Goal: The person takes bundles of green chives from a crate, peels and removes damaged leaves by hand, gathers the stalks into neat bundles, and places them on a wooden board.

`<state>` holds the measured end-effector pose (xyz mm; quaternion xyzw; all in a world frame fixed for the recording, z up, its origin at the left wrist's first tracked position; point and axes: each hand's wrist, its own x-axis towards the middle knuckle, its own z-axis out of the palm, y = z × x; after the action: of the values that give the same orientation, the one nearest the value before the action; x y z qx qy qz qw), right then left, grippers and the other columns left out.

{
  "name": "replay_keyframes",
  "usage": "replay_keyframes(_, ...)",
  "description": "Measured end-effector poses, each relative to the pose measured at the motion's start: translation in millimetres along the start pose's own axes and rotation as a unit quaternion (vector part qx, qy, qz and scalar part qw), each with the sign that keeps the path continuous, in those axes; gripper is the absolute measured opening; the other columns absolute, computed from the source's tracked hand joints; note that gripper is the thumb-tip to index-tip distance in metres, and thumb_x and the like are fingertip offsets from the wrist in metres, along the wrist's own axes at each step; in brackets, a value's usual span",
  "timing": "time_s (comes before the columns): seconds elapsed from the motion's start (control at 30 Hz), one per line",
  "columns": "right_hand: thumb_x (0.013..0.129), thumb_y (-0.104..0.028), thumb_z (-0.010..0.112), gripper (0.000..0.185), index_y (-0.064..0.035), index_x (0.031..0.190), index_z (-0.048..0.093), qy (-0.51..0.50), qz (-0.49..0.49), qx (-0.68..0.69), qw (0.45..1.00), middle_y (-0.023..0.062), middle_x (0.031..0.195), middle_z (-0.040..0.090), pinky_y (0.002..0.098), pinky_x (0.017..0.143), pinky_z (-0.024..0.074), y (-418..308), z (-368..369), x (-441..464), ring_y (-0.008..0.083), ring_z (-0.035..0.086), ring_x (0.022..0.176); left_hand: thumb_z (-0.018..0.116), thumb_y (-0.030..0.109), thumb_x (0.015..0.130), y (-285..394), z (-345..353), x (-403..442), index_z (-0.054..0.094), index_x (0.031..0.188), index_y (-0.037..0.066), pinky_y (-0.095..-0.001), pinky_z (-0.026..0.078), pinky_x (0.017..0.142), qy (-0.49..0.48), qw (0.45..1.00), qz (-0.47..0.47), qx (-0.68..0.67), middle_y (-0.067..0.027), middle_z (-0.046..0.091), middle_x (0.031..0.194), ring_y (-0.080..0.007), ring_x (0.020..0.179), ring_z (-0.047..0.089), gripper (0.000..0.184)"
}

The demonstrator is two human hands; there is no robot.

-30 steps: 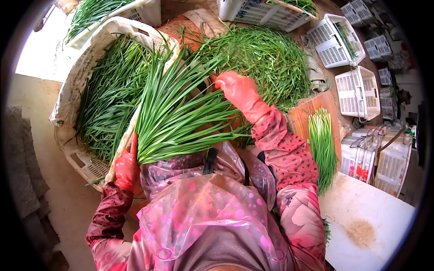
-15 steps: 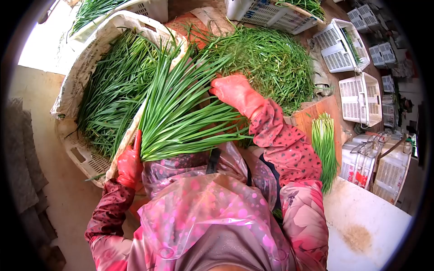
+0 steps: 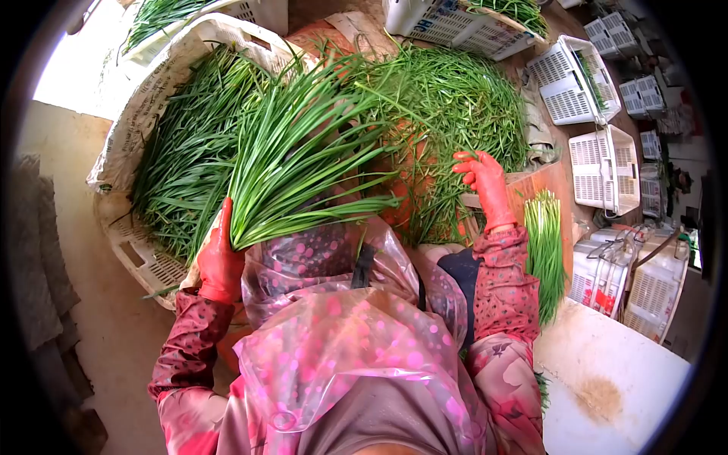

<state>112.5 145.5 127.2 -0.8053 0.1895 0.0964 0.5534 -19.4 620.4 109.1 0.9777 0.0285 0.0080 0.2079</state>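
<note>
My left hand [image 3: 220,262], in a red rubber glove, is closed round the gathered end of a bunch of garlic chives [image 3: 296,163]. The long green leaves fan out up and to the right above my lap. My right hand [image 3: 485,186], gloved the same way, hovers to the right of the bunch, near the edge of a pile of loose chives [image 3: 455,98]. Its fingers are partly bent and apart; a small green scrap shows at the fingertips. A lined white basket [image 3: 152,98] full of chives [image 3: 197,152] stands to the left, beside my left hand.
A neat chive bundle [image 3: 543,250] lies on a wooden board [image 3: 557,178] at right. White plastic crates [image 3: 576,80] stand along the right, with another chive crate [image 3: 455,30] at the back. A pale slab [image 3: 614,371] is at lower right.
My right hand has moved right, away from the bunch, and its fingers have come apart. The bunch, still in my left hand, has swung slightly upward; orange surface now shows beside the loose pile.
</note>
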Motion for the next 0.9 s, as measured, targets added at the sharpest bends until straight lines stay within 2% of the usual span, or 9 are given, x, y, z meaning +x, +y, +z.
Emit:
replay_keyframes(0.17,0.094,-0.019,0.048,0.025,-0.0086,0.104,0.068,-0.067,0.061,-0.008,0.996,0.0015,0.073,0.067,0.0192,0.048,0.0352,16.7,22.5,-34.5,0.0052,0.048,0.051,0.083,0.02,0.07,-9.4,9.4,-1.6,0.035,0.147,0.015,-0.0339,0.052,0.084,0.009,0.999,0.036,-0.021,-0.0127,0.06,0.127,-0.0289,0.108,0.062,0.091)
replay_keyframes(0.3,0.097,-0.025,0.054,0.025,-0.0083,0.109,0.067,-0.118,-0.015,0.04,0.992,-0.0006,0.071,0.061,0.0194,0.05,0.0366,-25.1,59.0,-51.2,0.0043,0.048,0.057,0.081,0.021,0.073,-2.1,3.8,-1.8,0.034,0.147,0.014,-0.0332,0.05,0.086,-0.076,0.995,-0.061,0.008,-0.0134,0.058,0.129,-0.028,0.112,0.061,0.088)
replay_keyframes(0.4,0.097,-0.024,0.056,0.024,-0.0062,0.11,0.066,-0.163,-0.084,0.082,0.98,-0.0009,0.073,0.061,0.0183,0.052,0.0383,-46.4,102.3,-49.1,0.0043,0.052,0.059,0.078,0.019,0.076,-8.6,8.0,-3.6,0.034,0.147,0.014,-0.0324,0.05,0.088,-0.069,0.997,-0.046,0.0,-0.0137,0.057,0.13,-0.0275,0.113,0.06,0.083)
replay_keyframes(0.5,0.09,-0.026,0.063,0.03,-0.0057,0.112,0.065,-0.166,-0.145,-0.053,0.974,0.0067,0.075,0.069,0.0282,0.059,0.0498,-40.4,147.0,-30.8,0.013,0.066,0.066,0.077,0.018,0.077,-24.4,18.2,-4.1,0.035,0.147,0.015,-0.0319,0.049,0.09,-0.07,0.995,-0.045,-0.057,-0.0135,0.054,0.134,-0.0272,0.116,0.058,0.082)
replay_keyframes(0.57,0.086,-0.033,0.065,0.037,-0.0082,0.113,0.065,-0.18,-0.093,-0.123,0.972,0.0108,0.081,0.07,0.0355,0.065,0.0521,-47.1,160.7,-26.3,0.0204,0.069,0.073,0.076,0.02,0.078,-14.1,10.5,-4.0,0.033,0.148,0.015,-0.0334,0.049,0.09,-0.072,0.997,-0.026,0.005,-0.0134,0.053,0.136,-0.028,0.117,0.057,0.082)
replay_keyframes(0.63,0.085,-0.038,0.064,0.037,-0.013,0.112,0.065,-0.152,-0.177,-0.185,0.955,0.0101,0.081,0.07,0.0415,0.068,0.0519,-37.9,173.4,-19.8,0.0268,0.069,0.075,0.075,0.021,0.079,-6.4,3.9,-4.6,0.031,0.148,0.015,-0.0345,0.05,0.09,-0.08,0.996,-0.03,0.03,-0.0134,0.052,0.136,-0.0287,0.118,0.057,0.082)
replay_keyframes(0.67,0.084,-0.04,0.065,0.036,-0.0143,0.109,0.066,-0.147,-0.207,-0.225,0.941,0.0097,0.082,0.07,0.0432,0.069,0.0516,-48.9,173.0,-24.2,0.0292,0.068,0.076,0.067,0.012,0.079,-7.4,4.9,-5.0,0.028,0.15,0.02,-0.0395,0.049,0.074,-0.051,0.997,0.001,0.052,-0.014,0.058,0.117,-0.0317,0.095,0.06,0.081)
replay_keyframes(0.77,0.082,-0.042,0.066,0.031,-0.0135,0.094,0.066,-0.126,-0.26,-0.283,0.915,0.009,0.079,0.069,0.0454,0.067,0.051,-57.2,176.4,-29.3,0.0319,0.067,0.074,0.06,0.002,0.079,-10.9,6.9,-4.8,0.022,0.152,0.024,-0.046,0.048,0.057,-0.019,0.996,0.041,0.083,-0.0145,0.062,0.091,-0.0353,0.07,0.063,0.085)
replay_keyframes(0.9,0.084,-0.039,0.065,0.028,-0.0108,0.081,0.061,-0.132,-0.37,-0.297,0.87,0.0091,0.075,0.067,0.0457,0.061,0.05,-52.3,181.3,-19.4,0.0324,0.065,0.069,0.059,0.003,0.08,-11.2,2.6,-3.3,0.02,0.152,0.024,-0.0466,0.048,0.057,-0.031,0.995,0.035,0.085,-0.0154,0.062,0.091,-0.0358,0.07,0.062,0.085)
